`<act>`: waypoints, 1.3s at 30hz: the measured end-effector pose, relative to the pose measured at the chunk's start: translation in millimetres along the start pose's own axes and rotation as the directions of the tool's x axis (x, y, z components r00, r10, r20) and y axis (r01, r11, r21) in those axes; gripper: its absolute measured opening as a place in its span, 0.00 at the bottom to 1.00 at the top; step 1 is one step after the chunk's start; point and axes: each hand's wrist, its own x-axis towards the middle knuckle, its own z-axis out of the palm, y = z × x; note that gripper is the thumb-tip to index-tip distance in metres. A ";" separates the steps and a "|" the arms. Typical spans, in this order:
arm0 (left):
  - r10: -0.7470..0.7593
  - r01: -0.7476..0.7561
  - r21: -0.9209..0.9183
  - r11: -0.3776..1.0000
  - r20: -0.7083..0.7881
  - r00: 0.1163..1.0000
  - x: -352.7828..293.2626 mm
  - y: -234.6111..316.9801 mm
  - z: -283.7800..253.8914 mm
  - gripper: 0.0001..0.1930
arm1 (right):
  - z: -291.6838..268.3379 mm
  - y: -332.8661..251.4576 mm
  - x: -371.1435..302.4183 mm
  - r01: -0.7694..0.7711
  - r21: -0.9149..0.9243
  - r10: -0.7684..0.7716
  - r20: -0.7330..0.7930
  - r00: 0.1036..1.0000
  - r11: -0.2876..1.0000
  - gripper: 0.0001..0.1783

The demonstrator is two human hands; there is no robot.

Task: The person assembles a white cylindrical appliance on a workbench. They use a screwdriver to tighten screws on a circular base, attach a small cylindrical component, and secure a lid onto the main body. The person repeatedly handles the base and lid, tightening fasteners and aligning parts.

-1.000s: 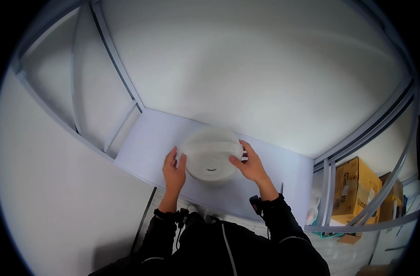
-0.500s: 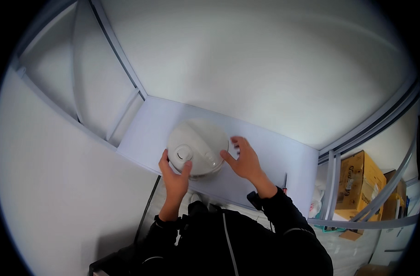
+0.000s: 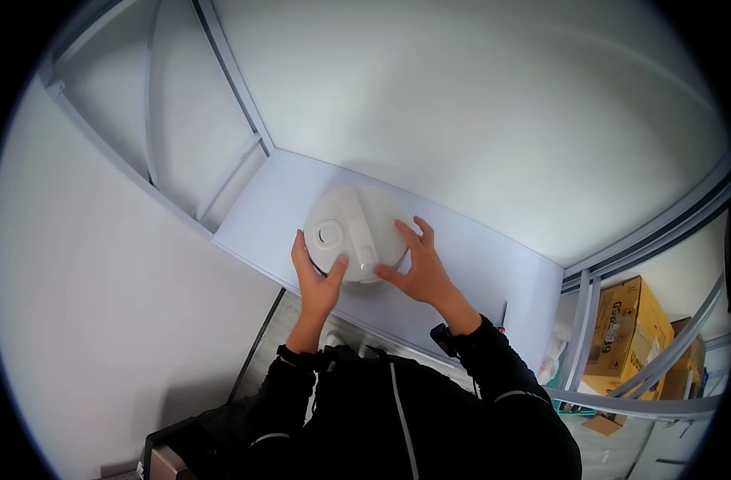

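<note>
Rnd wht appliance [image 3: 359, 234], raised band [image 3: 354, 212] across top, rnd cap [image 3: 328, 234] beside

Smooth plastic appliance [image 3: 356, 232], cardboard box [image 3: 631, 332], cloth sleeve [image 3: 505, 362]

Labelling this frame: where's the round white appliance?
Head view, near centre: the round white appliance sits on the pale tabletop, between the left hand and right hand.
</note>
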 end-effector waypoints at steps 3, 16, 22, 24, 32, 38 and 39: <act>-0.069 0.064 -0.270 0.961 -0.007 0.998 -5.6 4.5 7.0 0.51 | 4.7 2.6 0.5 0.084 -0.207 -0.101 -0.074 0.992 0.975 0.56; -0.037 0.055 -0.269 0.962 0.069 0.997 -5.3 -4.9 -1.7 0.51 | 15.0 2.3 -4.2 0.134 -0.093 -0.139 -0.046 0.989 0.987 0.55; -0.034 0.066 -0.254 0.965 0.127 0.991 2.4 8.0 -8.0 0.51 | 18.1 1.4 -7.1 0.098 -0.165 -0.106 -0.044 0.993 0.981 0.54; -0.009 0.038 -0.210 0.977 0.138 0.990 4.5 5.9 -11.0 0.51 | 17.9 -3.0 -8.1 0.072 -0.135 -0.079 -0.043 0.996 0.988 0.54; 0.002 0.053 -0.232 0.971 0.232 0.973 12.7 5.6 -19.8 0.54 | 24.9 -11.5 -13.0 -0.006 -0.105 -0.003 -0.088 0.996 0.994 0.56; 0.051 0.028 -0.252 0.967 0.301 0.952 15.6 11.3 -16.8 0.63 | 27.0 -5.3 -10.6 0.030 -0.060 -0.038 -0.140 0.989 0.998 0.57; 0.060 0.015 -0.237 0.971 0.308 0.950 17.3 10.2 -17.2 0.65 | 27.7 -6.5 -10.6 0.038 -0.065 -0.047 -0.143 0.989 0.997 0.57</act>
